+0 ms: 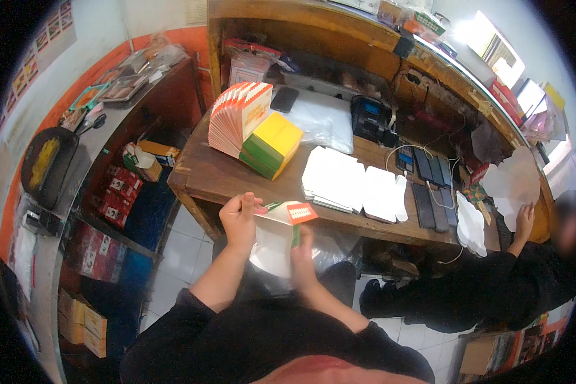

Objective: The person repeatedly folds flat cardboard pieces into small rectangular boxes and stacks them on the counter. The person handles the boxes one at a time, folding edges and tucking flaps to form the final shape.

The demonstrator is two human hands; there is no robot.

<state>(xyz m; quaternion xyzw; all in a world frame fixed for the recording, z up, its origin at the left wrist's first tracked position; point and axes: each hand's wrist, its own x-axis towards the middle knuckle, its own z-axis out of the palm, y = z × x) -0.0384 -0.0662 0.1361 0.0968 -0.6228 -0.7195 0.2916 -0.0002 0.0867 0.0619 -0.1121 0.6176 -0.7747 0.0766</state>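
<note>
Left hand: your left hand (240, 219) is closed, fingers pinching the upper left edge of the flat carton (276, 238).
Right hand: your right hand (303, 261) is blurred; its fingers grip the carton's right side, just below the orange flap.
Carton: white inside with an orange and green flap, held between both hands, in front of the wooden desk (198, 176) and above your lap.
On the desk: a fanned stack of flat cartons (237, 115), a folded yellow and green box (272, 144) beside it, white sheets (339, 179) further right.
Right side: another person's hand (525, 221) rests on white paper.
</note>
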